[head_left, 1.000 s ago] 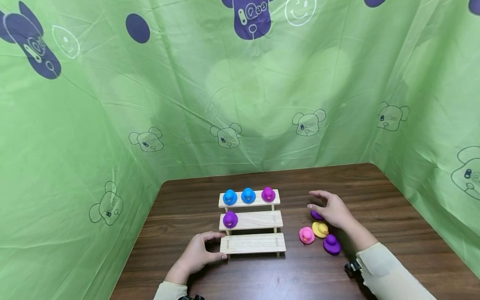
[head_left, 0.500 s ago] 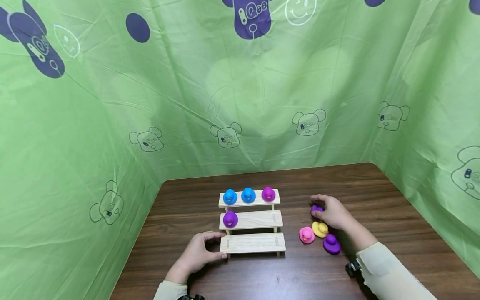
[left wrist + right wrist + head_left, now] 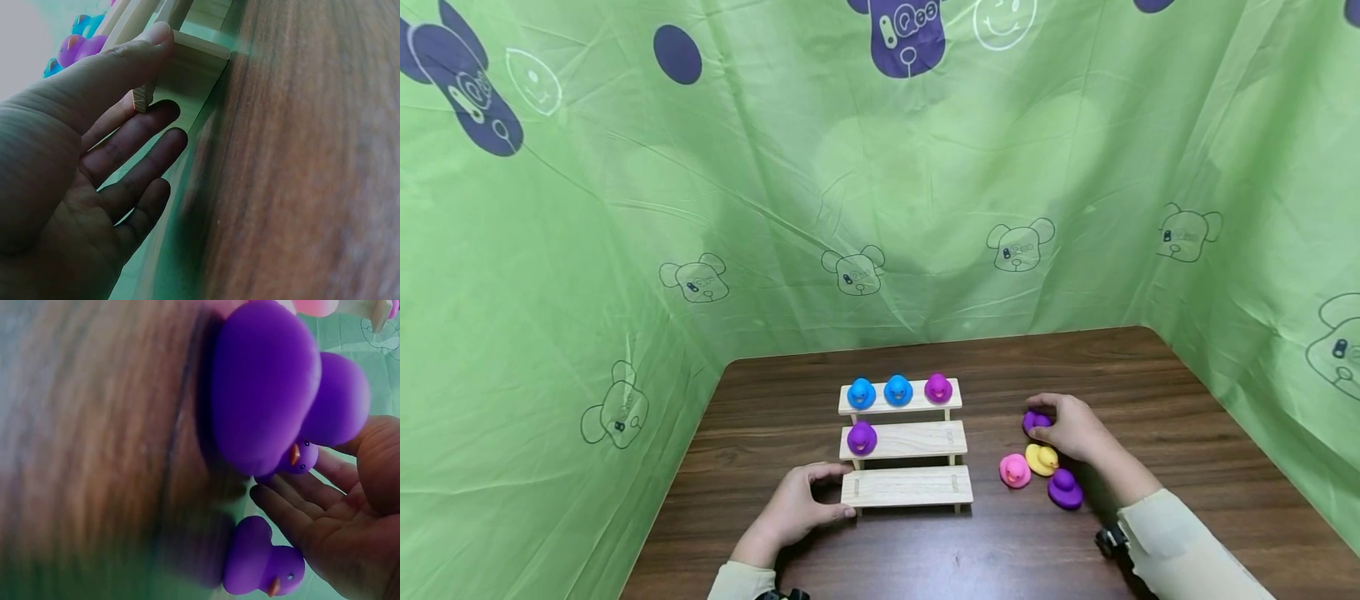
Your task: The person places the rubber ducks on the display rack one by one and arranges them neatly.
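My left hand (image 3: pixel 797 506) is at the left end of the lowest step of a three-tier wooden stand (image 3: pixel 910 487), thumb at the front edge and index finger behind it. In the left wrist view its other fingers spread loosely below. My right hand (image 3: pixel 1070 427) holds a purple rubber duck (image 3: pixel 1036 422) between thumb and fingers, low at the table; the near duck partly hides this grip in the right wrist view. Close by are a pink duck (image 3: pixel 1015 472), a yellow duck (image 3: pixel 1042 459) and another purple duck (image 3: pixel 1065 490).
Two blue ducks (image 3: pixel 898 390) and a magenta duck (image 3: pixel 937 388) sit on the top tier. One purple duck (image 3: pixel 862 438) is at the middle tier's left. The right wrist view shows a further purple duck (image 3: pixel 262 557) beside the fingers. Green curtain (image 3: pixel 925 283) surrounds the table.
My right hand has come down and closed its thumb and fingers around the purple duck, drawing slightly nearer. The left hand and the stand have stayed put.
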The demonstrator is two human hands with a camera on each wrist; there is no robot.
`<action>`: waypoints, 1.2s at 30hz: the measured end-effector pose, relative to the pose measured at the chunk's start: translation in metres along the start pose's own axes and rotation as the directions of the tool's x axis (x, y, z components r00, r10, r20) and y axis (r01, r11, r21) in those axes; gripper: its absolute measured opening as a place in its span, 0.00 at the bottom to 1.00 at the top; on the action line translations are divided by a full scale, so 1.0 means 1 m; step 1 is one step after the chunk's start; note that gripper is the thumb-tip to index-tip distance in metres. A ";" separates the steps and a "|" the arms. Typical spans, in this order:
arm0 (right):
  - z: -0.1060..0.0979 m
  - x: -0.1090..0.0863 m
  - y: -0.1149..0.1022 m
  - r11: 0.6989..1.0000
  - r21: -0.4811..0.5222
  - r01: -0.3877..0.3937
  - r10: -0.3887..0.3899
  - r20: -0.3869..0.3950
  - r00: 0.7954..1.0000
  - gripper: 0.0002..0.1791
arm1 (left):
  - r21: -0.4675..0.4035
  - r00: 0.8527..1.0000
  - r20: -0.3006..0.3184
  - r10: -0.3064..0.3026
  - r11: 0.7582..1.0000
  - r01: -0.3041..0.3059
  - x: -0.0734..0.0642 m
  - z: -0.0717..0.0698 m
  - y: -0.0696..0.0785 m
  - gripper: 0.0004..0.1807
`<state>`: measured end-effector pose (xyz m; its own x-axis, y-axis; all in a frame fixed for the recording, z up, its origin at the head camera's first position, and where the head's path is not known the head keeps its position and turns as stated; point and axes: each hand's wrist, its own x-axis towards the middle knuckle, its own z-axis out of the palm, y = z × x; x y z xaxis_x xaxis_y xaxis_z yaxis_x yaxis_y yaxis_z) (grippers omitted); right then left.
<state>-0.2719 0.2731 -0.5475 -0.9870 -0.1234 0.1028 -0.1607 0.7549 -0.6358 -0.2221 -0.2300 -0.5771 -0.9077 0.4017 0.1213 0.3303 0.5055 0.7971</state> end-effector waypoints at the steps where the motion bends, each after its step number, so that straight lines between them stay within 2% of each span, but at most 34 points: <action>1: -0.001 -0.001 -0.001 1.000 -0.001 0.000 0.000 0.001 1.000 0.28 | -0.001 1.000 0.000 -0.001 1.000 0.001 0.000 0.000 0.000 0.31; 6: -0.005 -0.005 -0.002 1.000 -0.005 -0.001 0.001 0.016 1.000 0.27 | 0.000 1.000 -0.003 0.008 1.000 -0.008 0.000 0.001 -0.001 0.30; 15: -0.003 -0.006 0.000 0.999 -0.046 -0.003 0.004 0.008 1.000 0.16 | -0.004 1.000 -0.002 0.015 1.000 -0.015 0.001 0.001 -0.001 0.30; 36: -0.002 -0.007 0.000 0.999 -0.035 -0.019 0.020 0.006 1.000 0.17 | 0.003 1.000 -0.002 0.006 1.000 -0.006 0.001 0.000 -0.002 0.31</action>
<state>-0.2647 0.2758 -0.5469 -0.9899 -0.1127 0.0855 -0.1415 0.7793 -0.6104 -0.2233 -0.2304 -0.5784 -0.9061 0.4034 0.1276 0.3367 0.5049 0.7948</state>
